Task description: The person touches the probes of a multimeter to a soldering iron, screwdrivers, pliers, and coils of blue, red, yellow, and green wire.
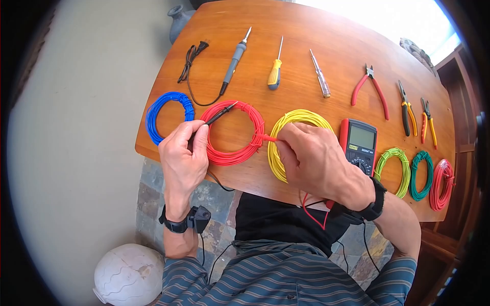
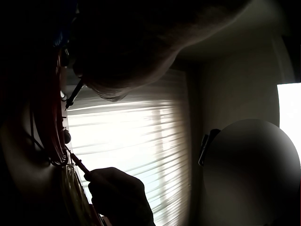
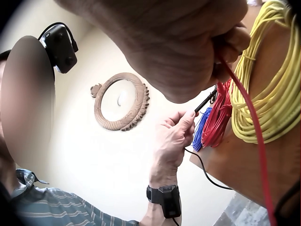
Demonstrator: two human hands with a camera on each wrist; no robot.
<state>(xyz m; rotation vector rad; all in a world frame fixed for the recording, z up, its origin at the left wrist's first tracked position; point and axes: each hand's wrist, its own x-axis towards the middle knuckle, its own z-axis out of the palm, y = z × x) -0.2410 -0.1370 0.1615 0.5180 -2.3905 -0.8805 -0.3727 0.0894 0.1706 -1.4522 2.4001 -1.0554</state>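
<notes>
My left hand (image 1: 185, 154) pinches a black probe (image 1: 220, 113), its tip over the upper part of a red wire coil (image 1: 258, 145). A red probe (image 1: 267, 137) is held in the fingers of my right hand (image 1: 322, 160), its front end at the coil's right side; whether it touches the wire I cannot tell. A yellow wire coil (image 1: 274, 160) lies partly under my right hand. Right of that hand is a multimeter (image 1: 360, 143). The right wrist view shows the red lead (image 3: 251, 110) running from my right hand, and my left hand (image 3: 175, 139) with the black probe (image 3: 205, 101).
A blue coil (image 1: 151, 118) lies at the left. Behind are a soldering iron (image 1: 235, 64), two screwdrivers (image 1: 274, 74) (image 1: 320, 76), and red cutters (image 1: 380, 94). Two pliers (image 1: 407, 112) (image 1: 430, 122) and several smaller coils (image 1: 421, 178) are at the right. A white pot (image 1: 127, 273) stands on the floor.
</notes>
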